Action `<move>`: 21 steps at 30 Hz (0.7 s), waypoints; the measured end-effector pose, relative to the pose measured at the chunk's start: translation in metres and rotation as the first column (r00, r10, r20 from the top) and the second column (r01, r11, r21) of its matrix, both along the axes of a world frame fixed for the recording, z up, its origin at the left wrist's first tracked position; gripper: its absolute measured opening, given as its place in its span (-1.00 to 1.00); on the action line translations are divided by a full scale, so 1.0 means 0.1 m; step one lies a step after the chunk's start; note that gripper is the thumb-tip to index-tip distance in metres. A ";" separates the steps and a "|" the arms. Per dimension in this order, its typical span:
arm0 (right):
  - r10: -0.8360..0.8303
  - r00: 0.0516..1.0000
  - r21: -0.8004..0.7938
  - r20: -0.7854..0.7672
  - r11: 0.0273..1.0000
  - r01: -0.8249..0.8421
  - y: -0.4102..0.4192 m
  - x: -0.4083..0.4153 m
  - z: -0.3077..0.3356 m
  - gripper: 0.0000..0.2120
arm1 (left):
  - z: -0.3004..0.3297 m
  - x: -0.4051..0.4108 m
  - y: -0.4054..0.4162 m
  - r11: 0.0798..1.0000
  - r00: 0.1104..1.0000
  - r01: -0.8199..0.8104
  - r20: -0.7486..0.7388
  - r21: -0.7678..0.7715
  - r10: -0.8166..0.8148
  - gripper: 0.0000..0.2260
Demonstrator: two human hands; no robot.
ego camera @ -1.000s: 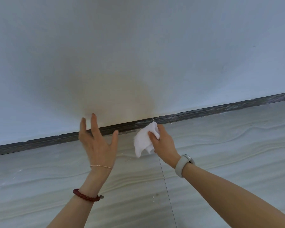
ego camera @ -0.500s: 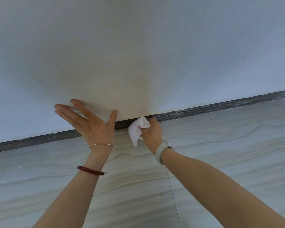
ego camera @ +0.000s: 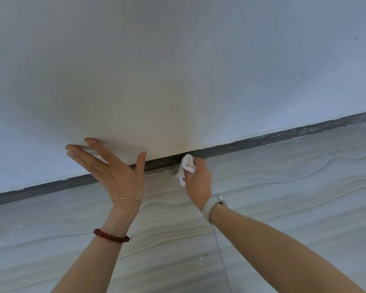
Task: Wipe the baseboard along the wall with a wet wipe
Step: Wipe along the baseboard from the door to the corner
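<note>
A dark grey baseboard (ego camera: pixel 262 140) runs along the foot of the white wall (ego camera: pixel 178 70), rising from lower left to upper right. My right hand (ego camera: pixel 199 182) is closed around a crumpled white wet wipe (ego camera: pixel 186 166) and presses it against the baseboard near the middle of the view. My left hand (ego camera: pixel 112 166) is spread flat with its fingers apart, palm against the wall just above the baseboard, to the left of the wipe. It holds nothing.
The floor (ego camera: pixel 283 197) is pale grey tile with wavy veining and a thin grout line (ego camera: pixel 222 261) below my right forearm. Small white flecks lie scattered on it near the wall.
My right hand has brought the wipe up from the floor side onto the baseboard. My left hand has swung from upright fingers to lying flat on the wall, fingers pointing left.
</note>
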State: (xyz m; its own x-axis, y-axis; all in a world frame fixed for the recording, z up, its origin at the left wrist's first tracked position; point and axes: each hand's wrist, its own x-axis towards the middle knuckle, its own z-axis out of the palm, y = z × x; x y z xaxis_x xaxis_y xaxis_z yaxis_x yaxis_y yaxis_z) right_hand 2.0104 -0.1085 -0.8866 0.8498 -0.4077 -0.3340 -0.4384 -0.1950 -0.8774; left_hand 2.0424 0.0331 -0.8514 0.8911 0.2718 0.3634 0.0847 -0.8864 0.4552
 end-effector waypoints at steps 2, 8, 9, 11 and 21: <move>0.286 0.958 0.074 0.007 0.955 -0.286 0.39 -0.03 0.04 -0.66 | -0.03 -0.06 0.02 0.999 0.999 0.037 -0.036 0.022 -0.036 -0.11; 0.008 0.994 0.191 -0.108 0.981 0.013 0.16 0.15 -0.12 -0.79 | -0.11 -0.17 0.04 0.987 0.989 0.129 -0.078 0.094 -0.122 -0.18; -0.123 0.987 0.173 -0.105 0.975 0.140 -0.08 0.14 -0.16 -0.81 | -0.13 -0.17 0.03 0.985 0.988 0.140 -0.074 0.105 -0.132 -0.19; -0.400 0.912 0.144 -0.091 0.901 0.409 -0.58 0.07 -0.23 -0.83 | -0.16 -0.16 0.02 0.982 0.988 0.146 -0.064 0.117 -0.139 -0.20; -0.393 0.909 0.034 -0.139 0.916 0.401 -0.22 0.09 -0.26 -0.74 | -0.28 -0.01 0.00 0.972 0.999 0.046 -0.017 0.230 -0.043 -0.17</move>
State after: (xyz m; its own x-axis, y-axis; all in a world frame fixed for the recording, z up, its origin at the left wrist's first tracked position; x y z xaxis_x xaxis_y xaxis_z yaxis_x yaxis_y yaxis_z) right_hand 2.0199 -0.1301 -0.9125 0.5714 -0.6783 -0.4620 -0.5763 0.0692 -0.8143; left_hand 2.0412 0.0332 -0.8796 0.9049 0.1417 0.4014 0.0465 -0.9702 0.2377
